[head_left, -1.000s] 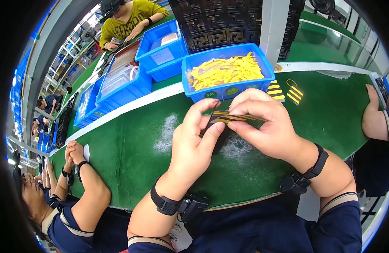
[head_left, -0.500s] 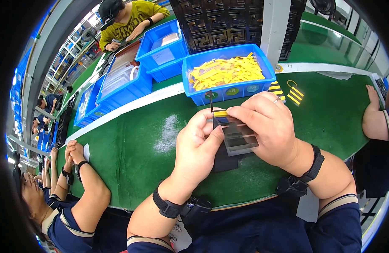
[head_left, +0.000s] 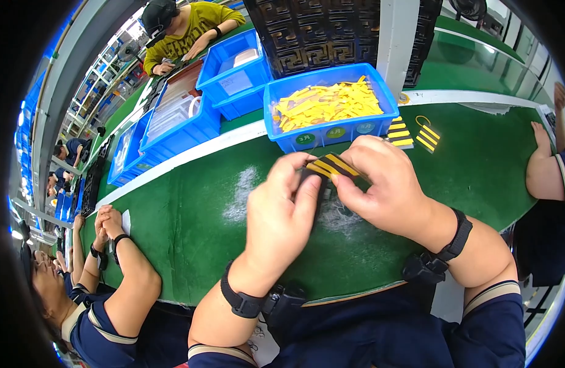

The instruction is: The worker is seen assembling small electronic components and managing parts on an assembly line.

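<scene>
One green worktable point(head_left: 190, 239), partly hidden under forearms and bins. At the far side, a black embossed panel point(head_left: 331, 43), cut off at the top. At the left, one co-worker point(head_left: 126, 257), partly lost in the dark fisheye rim; at the right, only the arm point(head_left: 546, 165) of another, plus a raised hand point(head_left: 560, 95) at the very edge, more plainly in view than half a second ago.

Beyond the work, a blue bin point(head_left: 320, 138) with round stickers on the near wall, placed as before.

Next in size, left hand point(head_left: 282, 199) and right hand point(head_left: 380, 175), close together, fingers bent, each pinching the same black-and-yellow striped card point(head_left: 339, 164) between thumb and fingers. Held over the worktable, just short of the bin, blurred, with both ends covered. Turned since half a second ago: then a blurred, glassy-looking dark face, sloping toward the body; now slanted yellow bands, running from upper left to lower right. Visible stretch lying crosswise between the hands; cannot tell the full long axis. Below, beside the left thumb, a dark patch too blurred to identify.

Right of the bin, a looped striped tag point(head_left: 428, 138), flat and unmoved. Smallest, yellow strips point(head_left: 331, 104) heaped in the bin, single outlines mostly lost.
</scene>
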The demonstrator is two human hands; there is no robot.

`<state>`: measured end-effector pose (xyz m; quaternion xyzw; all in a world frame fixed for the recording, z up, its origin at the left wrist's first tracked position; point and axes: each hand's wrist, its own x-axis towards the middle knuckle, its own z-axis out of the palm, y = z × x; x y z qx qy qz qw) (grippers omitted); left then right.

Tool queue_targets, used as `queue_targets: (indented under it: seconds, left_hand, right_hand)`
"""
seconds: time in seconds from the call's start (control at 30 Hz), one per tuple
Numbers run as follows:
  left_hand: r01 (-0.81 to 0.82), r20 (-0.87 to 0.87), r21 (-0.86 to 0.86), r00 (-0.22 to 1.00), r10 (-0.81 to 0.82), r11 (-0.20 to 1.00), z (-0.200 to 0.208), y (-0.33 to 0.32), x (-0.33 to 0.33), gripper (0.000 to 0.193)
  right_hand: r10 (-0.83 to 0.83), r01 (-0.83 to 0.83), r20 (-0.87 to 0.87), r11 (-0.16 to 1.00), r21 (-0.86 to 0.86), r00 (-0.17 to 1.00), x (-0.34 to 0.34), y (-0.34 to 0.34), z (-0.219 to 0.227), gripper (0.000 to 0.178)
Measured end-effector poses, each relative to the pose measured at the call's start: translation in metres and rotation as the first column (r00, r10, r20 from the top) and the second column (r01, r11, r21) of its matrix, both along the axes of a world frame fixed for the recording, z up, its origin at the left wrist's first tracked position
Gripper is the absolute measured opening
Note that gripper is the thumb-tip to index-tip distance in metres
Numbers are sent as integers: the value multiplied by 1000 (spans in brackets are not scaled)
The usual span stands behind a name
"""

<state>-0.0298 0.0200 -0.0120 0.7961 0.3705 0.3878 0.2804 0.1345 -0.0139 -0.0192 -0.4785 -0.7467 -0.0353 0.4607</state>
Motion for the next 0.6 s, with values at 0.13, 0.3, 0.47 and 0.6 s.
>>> queue_targets:
  seconds: [0.13,0.3,0.47,0.6]
  left_hand:
    - [-289,5,-50,957,289,956,-3,52,-27,22]
    - [-446,-549,173,696,462,878,-6,89,-72,26]
    - [-70,9,-49,997,71,996,-1,57,-40,28]
    - [221,6,87,975,-222,971,0,28,-10,22]
  right_hand:
    - [10,-61,-252,979,-197,968,1,2,-6,14]
    - [-36,-87,-326,931,-353,945,5,8,-11,20]
    - [11,-152,-358,916,-370,934,5,10,-14,21]
    - [51,-248,-405,857,-452,913,5,8,-12,21]
